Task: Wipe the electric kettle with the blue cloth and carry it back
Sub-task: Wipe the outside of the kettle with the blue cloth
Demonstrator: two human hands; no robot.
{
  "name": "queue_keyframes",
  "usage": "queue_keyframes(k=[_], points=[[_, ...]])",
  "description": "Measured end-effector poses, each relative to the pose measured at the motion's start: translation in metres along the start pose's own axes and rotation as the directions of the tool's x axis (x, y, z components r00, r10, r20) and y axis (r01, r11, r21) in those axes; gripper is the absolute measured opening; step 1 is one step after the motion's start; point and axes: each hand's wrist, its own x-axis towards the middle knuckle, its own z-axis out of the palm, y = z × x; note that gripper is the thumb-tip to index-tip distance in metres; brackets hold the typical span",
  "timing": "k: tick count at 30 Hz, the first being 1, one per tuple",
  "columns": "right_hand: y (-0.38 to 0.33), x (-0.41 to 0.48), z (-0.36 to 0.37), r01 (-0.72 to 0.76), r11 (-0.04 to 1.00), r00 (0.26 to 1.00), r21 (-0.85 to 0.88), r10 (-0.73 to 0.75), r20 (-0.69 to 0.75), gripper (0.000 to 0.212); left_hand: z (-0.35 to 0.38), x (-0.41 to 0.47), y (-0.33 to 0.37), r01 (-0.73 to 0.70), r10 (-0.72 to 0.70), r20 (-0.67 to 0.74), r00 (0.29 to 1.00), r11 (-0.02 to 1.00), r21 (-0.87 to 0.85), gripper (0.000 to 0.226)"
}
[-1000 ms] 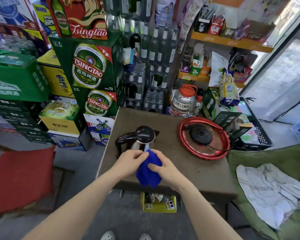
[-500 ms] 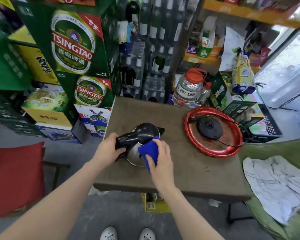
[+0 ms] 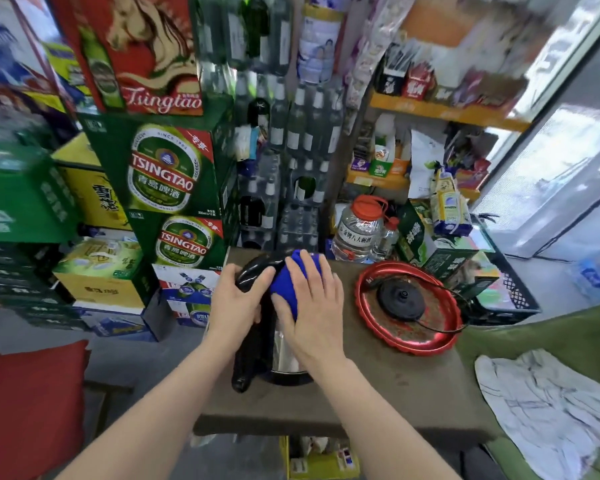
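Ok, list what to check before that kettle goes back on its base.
1. Left hand grips the kettle by its handle: ok.
2. Right hand presses the blue cloth flat on the kettle: ok.
3. Kettle wiped all round: cannot tell.
4. Base on the red tray has nothing on top: ok.
5. Cord lies off the base's top: ok.

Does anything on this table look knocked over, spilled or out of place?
Nothing looks spilled or broken. The kettle is off its black base, which sits alone in the red tray. That fits wiping: the left hand grips its handle while the right hand presses the blue cloth on it.
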Motion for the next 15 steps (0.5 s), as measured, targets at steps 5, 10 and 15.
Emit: queue_keyframes(k=[5,10,15], points=[[-0.013,0.049,-0.061,0.158,0.975,0.971,-0.156,-0.182,-0.155,0.051,-0.001,0.011,0.084,-0.063,0.048,-0.07,0.996,0.97,-0.235,0.049],[-0.013,0.039,-0.094,0.435,0.824,0.836,-0.363,-0.519,-0.178,0.045,-0.014,0.012,0.148,-0.132,0.124,-0.045,0.991,0.913,-0.387,0.037],[-0.047,0.105,-0.148,0.26,0.935,0.881,-0.241,-0.332,-0.337,0.042,-0.009,-0.002,0.178,-0.194,0.203,-0.015,0.979,0.907,-0.374,0.034]])
